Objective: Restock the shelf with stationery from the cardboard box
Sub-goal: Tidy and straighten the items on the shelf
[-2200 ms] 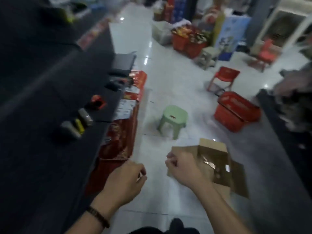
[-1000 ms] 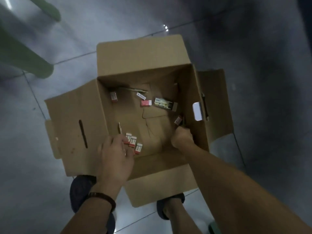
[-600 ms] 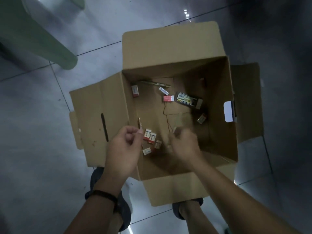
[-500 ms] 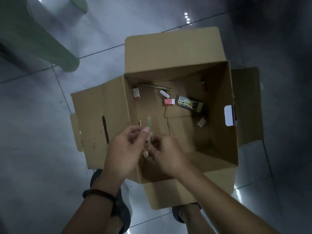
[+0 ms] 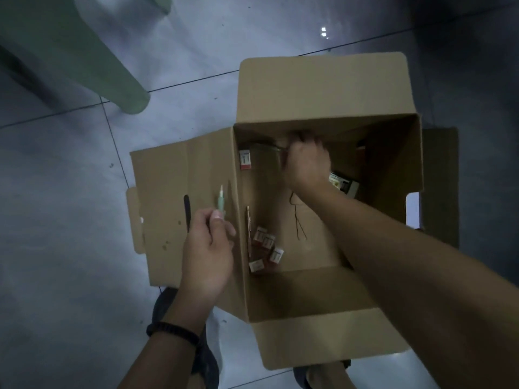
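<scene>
Seen from above, the open cardboard box point(image 5: 323, 88) is sitting on the tiled floor point(image 5: 70, 192) near a green stool point(image 5: 112, 66), with small red-and-white packets point(image 5: 266, 244) lying on its bottom. The left hand point(image 5: 206, 256) is hovering over the box's left flap, pinching a pale green pen point(image 5: 221, 202) between thumb and fingers. The right hand point(image 5: 307, 164) is reaching inside to the far wall, its fingers blurring, so whether they are grasping anything cannot be told.
</scene>
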A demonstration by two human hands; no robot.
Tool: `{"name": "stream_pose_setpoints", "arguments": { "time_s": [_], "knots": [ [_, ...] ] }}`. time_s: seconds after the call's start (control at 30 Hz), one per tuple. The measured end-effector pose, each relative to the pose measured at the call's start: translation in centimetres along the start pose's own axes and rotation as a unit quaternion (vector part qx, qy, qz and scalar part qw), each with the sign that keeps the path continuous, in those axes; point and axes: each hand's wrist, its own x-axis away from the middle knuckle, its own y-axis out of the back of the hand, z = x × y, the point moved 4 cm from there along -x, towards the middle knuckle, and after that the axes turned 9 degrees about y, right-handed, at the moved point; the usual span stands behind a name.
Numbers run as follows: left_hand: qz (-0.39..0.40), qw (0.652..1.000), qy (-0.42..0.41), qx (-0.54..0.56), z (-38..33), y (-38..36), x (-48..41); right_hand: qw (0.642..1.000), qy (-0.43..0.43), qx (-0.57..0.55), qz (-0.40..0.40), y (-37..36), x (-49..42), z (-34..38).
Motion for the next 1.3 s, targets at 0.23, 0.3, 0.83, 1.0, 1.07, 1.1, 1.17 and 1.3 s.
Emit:
{"name": "stream_pose_setpoints", "arguments": {
  "time_s": [0.23, 0.3, 0.83, 1.0, 1.07, 1.1, 1.17, 1.3],
  "knots": [
    [0.009, 0.999, 0.014, 0.033, 1.1, -1.1, 0.4, 0.994, 0.031, 0.100, -0.034, -2.2, -0.4, -0.1],
    [0.007, 0.999, 0.012, 0.032, 1.3, -1.1, -0.1, 0.995, 0.039, 0.050, -0.079, -1.6, 0.6, 0.0],
    [0.006, 0.999, 0.001, 0.039, 2.1, -0.7, -1.2, 0.859, -0.196, -0.404, 0.245, -10.7, 8.6, 5.7],
    [0.010, 0.999, 0.003, 0.041, 1.9, -1.0, -1.0, 0.870, -0.122, -0.401, 0.260, -10.4, 9.4, 6.0],
    [0.016, 0.999, 0.009, 0.042, 2.0, -0.9, -0.9, 0.863, -0.126, -0.431, 0.231, -10.4, 10.2, 5.6],
    [0.024, 0.999, 0.014, 0.046, 2.0, -0.7, -0.9, 0.849, -0.131, -0.459, 0.225, -10.3, 10.6, 5.5],
    [0.045, 0.997, 0.034, 0.055, 2.1, -0.3, -0.6, 0.822, -0.138, -0.505, 0.223, -9.2, 11.5, 5.2],
    [0.039, 0.997, 0.050, 0.037, 0.8, 1.5, 2.7, 0.792, -0.134, -0.568, 0.178, -1.3, 13.9, 5.8]
  ]
}}
